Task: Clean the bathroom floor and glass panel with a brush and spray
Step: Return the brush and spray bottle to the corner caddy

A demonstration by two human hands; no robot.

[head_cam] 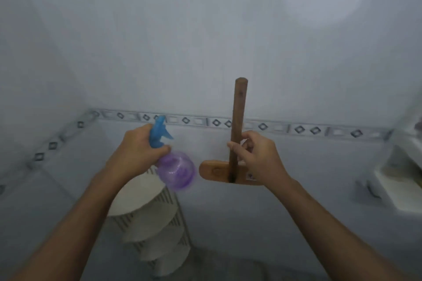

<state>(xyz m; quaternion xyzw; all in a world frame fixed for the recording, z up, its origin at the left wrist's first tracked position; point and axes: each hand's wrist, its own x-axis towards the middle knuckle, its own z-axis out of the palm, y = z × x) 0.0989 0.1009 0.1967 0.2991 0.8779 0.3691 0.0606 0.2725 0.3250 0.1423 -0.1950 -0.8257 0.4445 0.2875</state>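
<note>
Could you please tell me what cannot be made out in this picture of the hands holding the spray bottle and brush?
1. Bristles: head view, hidden; only the wooden back of the brush faces the camera, below the right hand.
2. The spray bottle: head view, motion-blurred, liquid level unreadable; the left hand covers its neck.
3. Items on the ledge, head view: blurred and cut off by the right edge.

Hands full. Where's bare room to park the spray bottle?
Top tier of the white corner shelf, below the spray bottle in the left hand, looks bare; so does the floor strip beside its base. The ledge at far right looks cluttered, though blurred.
</note>
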